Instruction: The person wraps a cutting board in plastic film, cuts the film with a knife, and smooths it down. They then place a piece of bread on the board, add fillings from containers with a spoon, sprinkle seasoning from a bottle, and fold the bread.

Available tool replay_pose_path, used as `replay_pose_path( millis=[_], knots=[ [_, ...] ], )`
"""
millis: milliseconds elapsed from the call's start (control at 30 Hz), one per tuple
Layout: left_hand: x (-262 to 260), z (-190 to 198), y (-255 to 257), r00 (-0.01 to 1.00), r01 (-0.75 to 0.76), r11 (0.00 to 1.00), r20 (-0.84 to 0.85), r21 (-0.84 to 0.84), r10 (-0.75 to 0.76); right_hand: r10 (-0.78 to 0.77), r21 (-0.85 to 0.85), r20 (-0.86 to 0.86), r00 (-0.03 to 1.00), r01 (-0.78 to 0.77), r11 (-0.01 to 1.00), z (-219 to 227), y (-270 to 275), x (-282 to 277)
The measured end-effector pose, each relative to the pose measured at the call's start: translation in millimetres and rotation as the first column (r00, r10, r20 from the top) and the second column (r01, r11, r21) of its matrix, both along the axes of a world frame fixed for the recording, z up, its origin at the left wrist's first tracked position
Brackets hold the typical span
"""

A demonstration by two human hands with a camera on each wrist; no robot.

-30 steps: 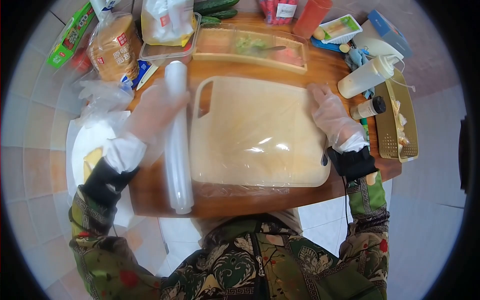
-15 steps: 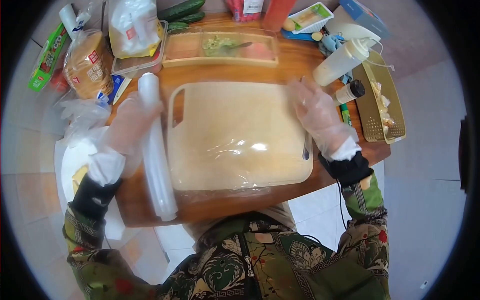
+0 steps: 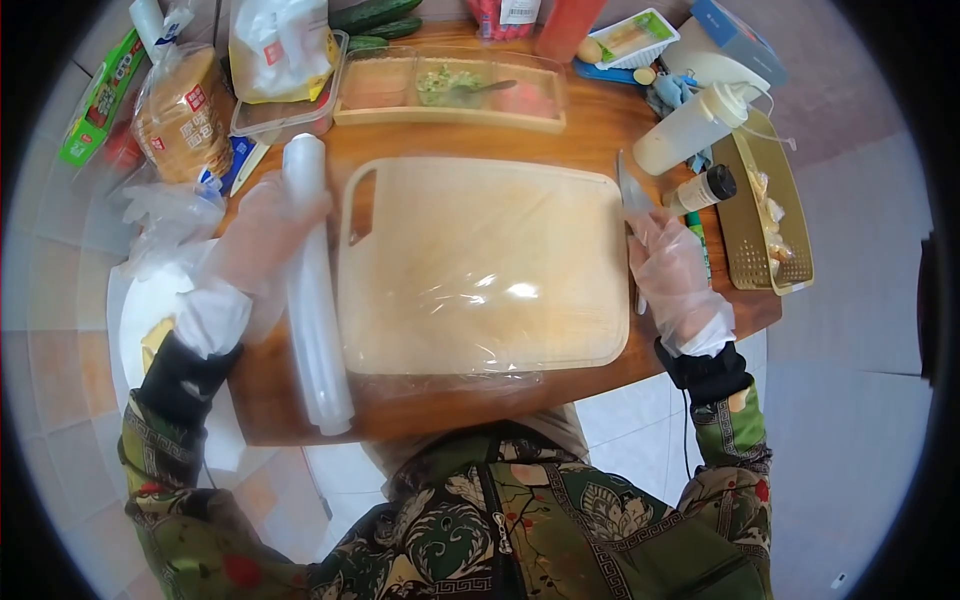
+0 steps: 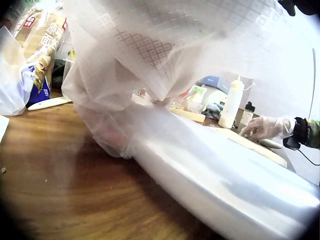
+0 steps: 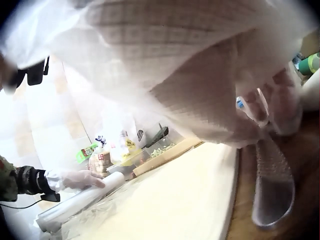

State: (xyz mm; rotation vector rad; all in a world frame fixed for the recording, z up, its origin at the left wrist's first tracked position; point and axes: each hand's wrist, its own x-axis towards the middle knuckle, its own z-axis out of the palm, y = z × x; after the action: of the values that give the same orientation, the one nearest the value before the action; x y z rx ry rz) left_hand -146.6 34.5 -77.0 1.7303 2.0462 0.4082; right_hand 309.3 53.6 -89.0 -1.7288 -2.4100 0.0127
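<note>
My left hand, in a clear plastic glove, grips a long white roll of cling film near its upper part. The roll stands lengthwise along the left side of the cream cutting board. Clear film with bright glints lies over the board's lower part and past its front edge. Also gloved, my right hand pinches a knife at the board's right edge. Its blade points away from me beyond the fingers, while its silver dotted handle shows below them in the right wrist view.
Behind the board sits a sectioned tray with chopped green food and a spoon. Bagged bread stands back left. On the right are a squeeze bottle, a black-capped shaker and a tan basket.
My right hand has moved back toward me and outward along the board's right side; the knife has shifted off the board's edge. My left hand still holds the roll. The head view has shifted.
</note>
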Motion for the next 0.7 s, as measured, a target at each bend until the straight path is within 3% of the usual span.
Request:
replay_pose_path(
  millis=[67,167,233,267,300,333,367,433,467,533,567,633,700],
  knots=[
    [5,2,0,0.998,-0.065,0.998,-0.027,-0.002,0.065,0.213,0.197,-0.101,0.972,-0.190,0.962,5,3,-19],
    [7,2,-1,0.994,-0.106,0.994,0.037,-0.001,0.106,0.246,0.250,-0.121,0.962,-0.210,0.945,-12,14,-42],
    [8,6,-2,0.997,-0.053,0.999,0.059,0.003,0.053,0.228,0.169,-0.121,0.966,-0.207,0.964,-9,22,-54],
    [4,7,-1,0.997,0.073,0.997,-0.012,-0.030,-0.073,0.136,0.045,-0.173,0.975,-0.130,0.990,-10,30,-55],
    [2,7,-1,0.998,0.057,0.998,-0.015,-0.033,-0.057,0.038,-0.083,-0.210,0.977,-0.056,0.995,-10,36,-56],
    [3,6,0,1.000,0.014,0.999,-0.006,-0.029,-0.014,0.120,0.103,0.085,0.989,-0.128,0.986,-16,38,-55],
    [8,7,-1,1.000,-0.026,0.999,0.003,-0.026,0.026,0.132,0.098,0.083,0.988,-0.140,0.985,-18,38,-57],
    [11,15,-3,0.998,0.035,0.997,-0.046,-0.064,-0.038,0.024,-0.046,-0.161,0.987,-0.031,0.998,-21,39,-60],
    [10,14,-3,0.997,0.055,0.998,-0.053,-0.040,-0.057,0.027,-0.051,-0.160,0.987,-0.036,0.998,-21,40,-59],
    [11,14,-4,0.995,0.076,0.997,-0.059,-0.019,-0.077,0.143,0.093,0.197,0.970,-0.164,0.982,-18,45,-55],
    [13,19,-5,0.991,0.102,0.995,-0.090,-0.020,-0.104,0.146,0.090,0.197,0.970,-0.166,0.982,-19,46,-53],
    [15,20,-7,0.985,0.123,0.992,-0.120,-0.025,-0.125,0.181,0.048,0.010,0.983,-0.182,0.982,-21,49,-51],
    [15,17,-5,0.997,0.058,0.998,-0.058,-0.001,-0.058,0.260,0.104,0.045,0.965,-0.264,0.959,-20,48,-48]
  ],
)
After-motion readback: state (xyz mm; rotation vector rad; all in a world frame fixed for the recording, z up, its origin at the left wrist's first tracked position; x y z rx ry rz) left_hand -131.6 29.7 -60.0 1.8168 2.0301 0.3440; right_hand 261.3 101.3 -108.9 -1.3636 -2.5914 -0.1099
